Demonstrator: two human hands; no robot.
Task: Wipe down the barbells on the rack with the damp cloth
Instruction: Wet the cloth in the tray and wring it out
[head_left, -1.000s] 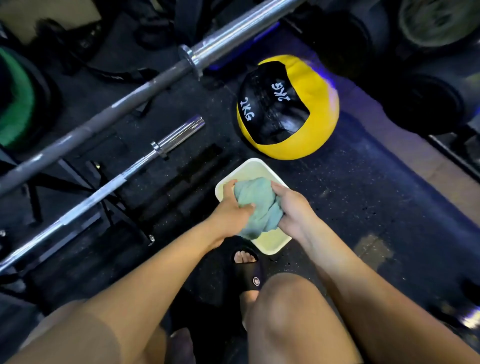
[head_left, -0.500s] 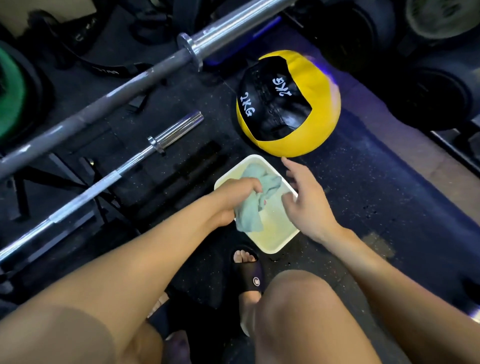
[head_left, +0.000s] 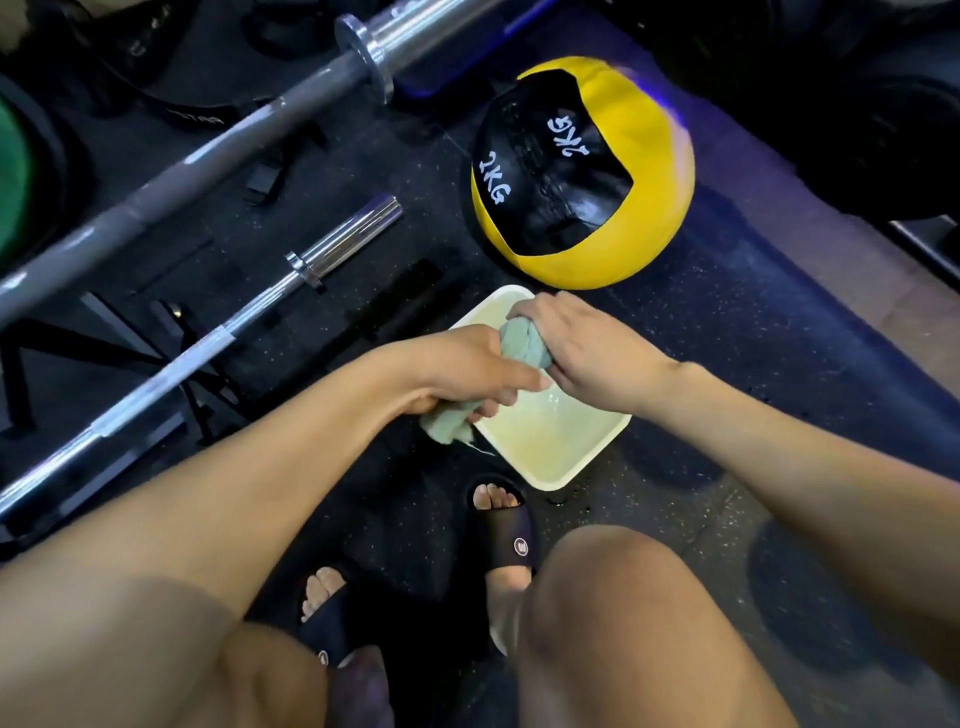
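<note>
A pale green cloth (head_left: 523, 345) is twisted into a rope over a white square basin (head_left: 558, 457) of water on the floor. My left hand (head_left: 462, 371) grips its near end, which sticks out below the fist at the basin's left rim. My right hand (head_left: 587, 348) grips the far end. Two barbells lie slanted on a low rack at the left: a thick grey barbell (head_left: 208, 156) with a chrome sleeve, and a thinner chrome barbell (head_left: 218, 338) closer to me.
A yellow and black 2 kg medicine ball (head_left: 582, 171) sits just behind the basin. Dark weight plates (head_left: 883, 104) fill the upper right, a green plate (head_left: 10, 176) the far left. My knees and sandalled feet (head_left: 506, 535) are below the basin on the rubber floor.
Half a second ago my right hand was open beside the cloth held by my left hand alone. Now both hands grip the cloth and it is wrung into a tight twist.
</note>
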